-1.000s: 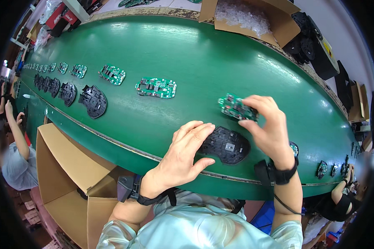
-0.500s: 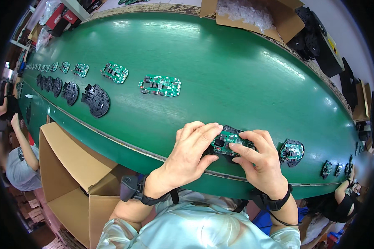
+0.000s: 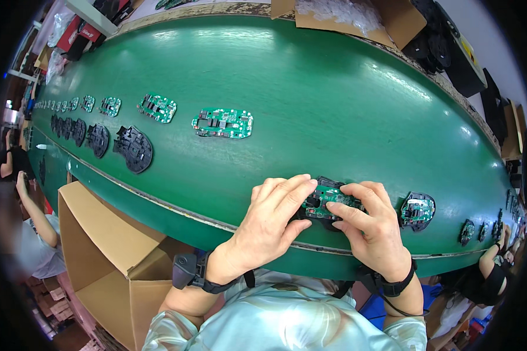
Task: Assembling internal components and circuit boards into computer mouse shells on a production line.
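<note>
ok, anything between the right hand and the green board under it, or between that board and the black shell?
Nothing visible: the right hand touches the green board, which lies over the black shell. The underside is hidden.

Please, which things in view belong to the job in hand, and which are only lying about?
Job in hand:
- rounded green circuit board under right hand
- black plastic curved shell beneath it
- likely, matching boards and shells in left rows

Apparently lying about:
- open brown cardboard box, lower left

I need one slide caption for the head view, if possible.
Left hand at a black shell, right hand touching the green circuit board upon it, on a green worktop.
</note>
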`<control>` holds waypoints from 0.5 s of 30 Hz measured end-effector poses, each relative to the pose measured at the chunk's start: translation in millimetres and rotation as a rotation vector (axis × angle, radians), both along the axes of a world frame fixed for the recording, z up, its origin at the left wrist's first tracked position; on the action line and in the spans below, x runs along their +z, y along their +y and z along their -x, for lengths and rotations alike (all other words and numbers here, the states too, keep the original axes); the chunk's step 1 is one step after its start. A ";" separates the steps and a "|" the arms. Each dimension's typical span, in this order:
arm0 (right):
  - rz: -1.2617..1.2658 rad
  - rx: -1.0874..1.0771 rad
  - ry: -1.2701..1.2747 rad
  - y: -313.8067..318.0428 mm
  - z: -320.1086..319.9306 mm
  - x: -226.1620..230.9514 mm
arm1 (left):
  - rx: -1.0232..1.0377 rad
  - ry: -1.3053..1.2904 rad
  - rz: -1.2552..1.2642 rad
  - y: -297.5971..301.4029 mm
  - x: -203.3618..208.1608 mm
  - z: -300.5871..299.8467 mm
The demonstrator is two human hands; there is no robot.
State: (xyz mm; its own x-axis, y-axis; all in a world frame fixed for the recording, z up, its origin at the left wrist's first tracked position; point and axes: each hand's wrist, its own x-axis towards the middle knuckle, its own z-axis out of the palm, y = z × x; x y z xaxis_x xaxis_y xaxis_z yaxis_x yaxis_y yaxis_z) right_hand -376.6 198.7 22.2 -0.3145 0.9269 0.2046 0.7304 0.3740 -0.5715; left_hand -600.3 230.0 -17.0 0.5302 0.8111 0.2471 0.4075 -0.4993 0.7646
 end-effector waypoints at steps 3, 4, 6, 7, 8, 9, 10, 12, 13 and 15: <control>0.002 -0.026 0.007 10.8 15.1 5.1 | -0.018 0.000 -0.006 15.0 7.6 12.5; 0.004 -0.037 0.011 14.6 18.5 6.9 | -0.023 -0.002 -0.009 20.4 9.9 15.2; -0.003 -0.034 -0.019 19.5 13.4 8.6 | -0.030 -0.006 -0.008 26.4 10.4 9.5; -0.001 -0.038 -0.016 20.5 4.9 8.4 | -0.027 -0.014 -0.009 26.7 9.2 0.8; -0.008 -0.029 -0.030 21.1 -5.4 8.3 | -0.033 -0.009 -0.007 26.6 8.3 -9.5; -0.017 -0.014 -0.044 19.0 -21.0 5.9 | -0.021 -0.008 -0.006 22.8 6.4 -25.0; -0.017 -0.013 -0.040 15.9 -36.8 2.8 | -0.009 -0.007 -0.005 18.8 4.5 -41.0; -0.033 -0.023 -0.032 10.9 -61.9 -2.4 | -0.011 0.004 -0.005 14.3 2.6 -67.2; -0.035 -0.031 -0.025 9.0 -70.4 -4.5 | -0.012 0.011 -0.004 13.9 2.6 -76.5; -0.052 -0.048 -0.042 6.1 -80.2 -6.9 | -0.022 0.018 -0.008 14.7 3.5 -88.5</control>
State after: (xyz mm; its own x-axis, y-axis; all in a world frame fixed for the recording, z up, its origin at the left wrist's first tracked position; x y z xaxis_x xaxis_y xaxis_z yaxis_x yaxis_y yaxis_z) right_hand -296.4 204.7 15.2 -0.2789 0.9298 0.2402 0.7711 0.3659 -0.5210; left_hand -511.8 244.6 -13.4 0.5524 0.7969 0.2443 0.4096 -0.5148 0.7532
